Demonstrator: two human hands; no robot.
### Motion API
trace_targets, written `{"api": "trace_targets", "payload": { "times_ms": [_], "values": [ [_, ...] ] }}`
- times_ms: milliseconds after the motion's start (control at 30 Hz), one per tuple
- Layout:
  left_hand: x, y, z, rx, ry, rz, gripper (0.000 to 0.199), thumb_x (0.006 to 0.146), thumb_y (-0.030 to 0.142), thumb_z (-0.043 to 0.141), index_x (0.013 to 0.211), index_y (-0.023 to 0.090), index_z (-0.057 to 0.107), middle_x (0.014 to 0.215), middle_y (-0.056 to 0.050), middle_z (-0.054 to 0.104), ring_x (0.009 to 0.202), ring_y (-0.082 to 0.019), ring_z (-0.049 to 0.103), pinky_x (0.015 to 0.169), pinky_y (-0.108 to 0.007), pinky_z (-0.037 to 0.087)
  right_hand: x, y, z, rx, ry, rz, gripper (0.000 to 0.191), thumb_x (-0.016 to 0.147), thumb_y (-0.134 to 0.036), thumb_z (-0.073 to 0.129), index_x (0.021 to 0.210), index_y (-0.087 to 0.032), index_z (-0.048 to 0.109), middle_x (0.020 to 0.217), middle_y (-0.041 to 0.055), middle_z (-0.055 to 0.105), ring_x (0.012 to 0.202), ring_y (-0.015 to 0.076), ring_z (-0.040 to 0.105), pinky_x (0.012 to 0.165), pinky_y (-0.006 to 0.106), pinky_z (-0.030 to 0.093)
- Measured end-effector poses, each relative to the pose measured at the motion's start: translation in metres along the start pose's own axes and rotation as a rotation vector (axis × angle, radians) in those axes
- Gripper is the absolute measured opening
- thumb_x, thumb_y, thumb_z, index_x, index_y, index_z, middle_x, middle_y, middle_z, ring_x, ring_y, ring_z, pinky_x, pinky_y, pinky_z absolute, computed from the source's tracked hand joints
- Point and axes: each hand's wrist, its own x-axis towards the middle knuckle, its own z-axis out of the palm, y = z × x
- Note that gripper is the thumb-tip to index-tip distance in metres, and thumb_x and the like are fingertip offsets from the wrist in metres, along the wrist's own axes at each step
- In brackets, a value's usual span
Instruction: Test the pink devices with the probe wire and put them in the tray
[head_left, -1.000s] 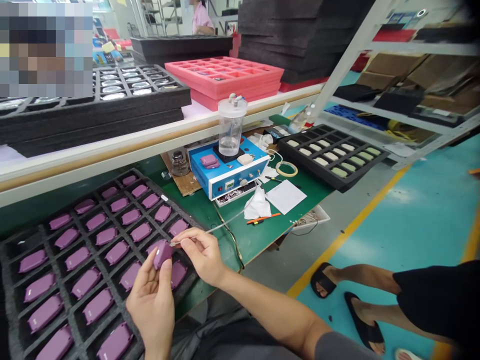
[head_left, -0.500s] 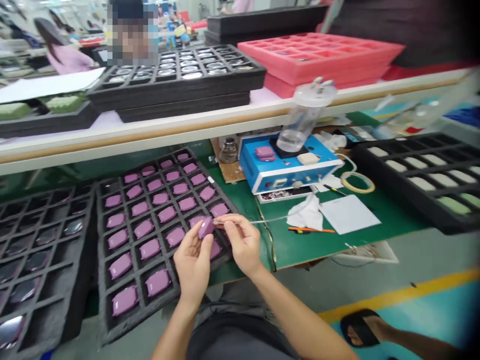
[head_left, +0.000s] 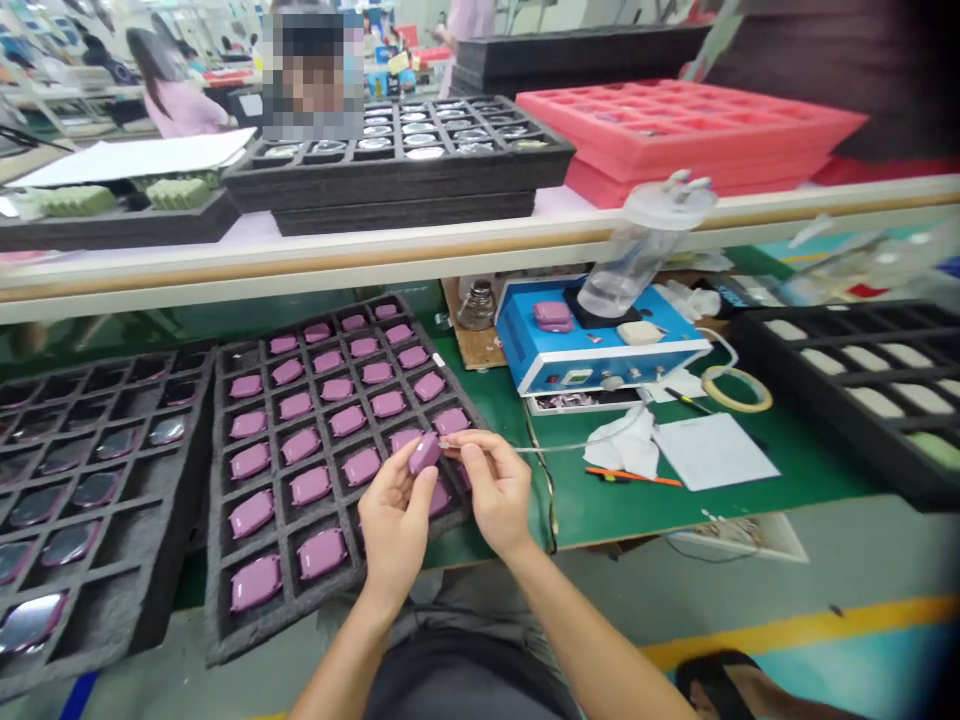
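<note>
My left hand [head_left: 397, 520] pinches a small purple casing [head_left: 425, 454] between thumb and fingers, tilted on its side. My right hand [head_left: 495, 487] is closed round the end of a thin clear tube [head_left: 551, 449], its tip at the right edge of the casing. The tube trails right towards a blue machine [head_left: 600, 372]. Both hands are over the near right corner of a black foam tray [head_left: 296, 545], whose compartments hold many similar purple casings. The tip's exact contact with the casing is too small to make out.
At left lies another foam tray [head_left: 112, 590] with dark glossy pieces. A clear canister [head_left: 626, 255] stands on the machine. White tissue [head_left: 622, 442], a white sheet [head_left: 716, 450] and a tape roll [head_left: 737, 388] lie right. A shelf edge [head_left: 360, 262] crosses above the bench.
The view has shifted, so the scene sits slightly further right. Both hands keep hold of the casing and the tube, in nearly the same pose.
</note>
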Motion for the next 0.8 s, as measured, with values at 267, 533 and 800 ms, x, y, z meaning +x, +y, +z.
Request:
{"api": "trace_targets", "payload": {
  "times_ms": [267,533,800],
  "values": [
    [0.0033,0.0003,0.0001,0.019,-0.003,0.02,0.044,0.081,0.037,0.08,0.119,0.015,0.072,0.124,-0.015,0.075,0.114,-0.027,0.073,0.104,-0.038,0.058,0.0055,-0.001,0.0003,0.044,-0.017,-0.004,0.016,0.097,-0.036,0.064,0.096,-0.023,0.074,0.095,0.0051,0.076,0.086,0.018,0.074,0.084,0.033,0.064],
    [0.0034,0.0001,0.0013,0.025,0.015,0.021,0.045,0.08,0.039,0.082,0.118,0.015,0.072,0.123,-0.016,0.075,0.114,-0.03,0.073,0.105,-0.043,0.058,0.0059,-0.0011,0.0005,0.035,-0.021,-0.004,0.017,0.097,-0.036,0.064,0.096,-0.023,0.074,0.096,0.0052,0.076,0.087,0.0181,0.074,0.084,0.032,0.063],
    [0.0037,-0.0007,0.0013,0.025,0.015,0.018,0.048,0.08,0.041,0.083,0.119,0.016,0.072,0.123,-0.016,0.075,0.115,-0.031,0.073,0.105,-0.045,0.057,0.0068,-0.001,-0.0001,0.053,-0.024,-0.027,0.014,0.098,-0.031,0.064,0.097,-0.023,0.075,0.096,0.0045,0.076,0.088,0.0164,0.074,0.083,0.029,0.062]
  ]
}}
